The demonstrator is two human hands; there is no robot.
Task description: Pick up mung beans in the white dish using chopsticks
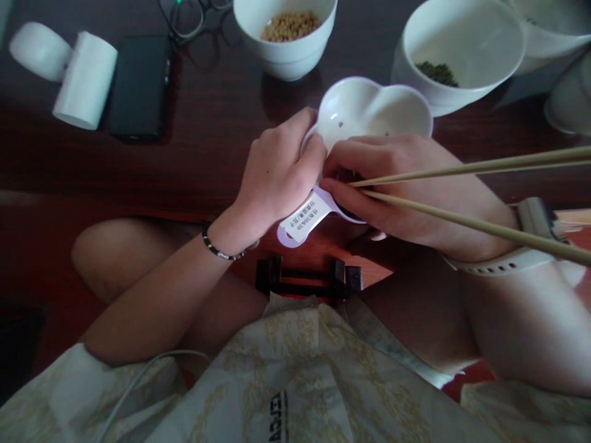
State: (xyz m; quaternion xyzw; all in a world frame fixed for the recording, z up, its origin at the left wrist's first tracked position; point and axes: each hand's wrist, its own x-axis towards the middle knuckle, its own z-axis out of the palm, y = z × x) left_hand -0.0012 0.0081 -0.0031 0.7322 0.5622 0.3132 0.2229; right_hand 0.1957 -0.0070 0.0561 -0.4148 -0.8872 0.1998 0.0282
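A white flower-shaped dish point(351, 98) with a lilac rim and a labelled handle point(305, 218) is held over the table's near edge. My left hand point(281, 166) grips its left side, with the thumb over the rim. Above its near part, my right hand point(401, 178) is closed around a pair of wooden chopsticks point(484, 166), which slant up to the right; their lower ends are hidden behind my fingers. Two small dark specks point(340, 124) show in the dish. Much of its inside is covered by my right hand, and something dark shows by the near rim.
Beyond the dish stand a white bowl of tan beans point(290, 27) and a white bowl with small green beans point(498, 46). More white containers point(554, 31) are at the far right. A black box point(141, 86), an open white case point(85, 80) and glasses point(187, 24) lie at the left.
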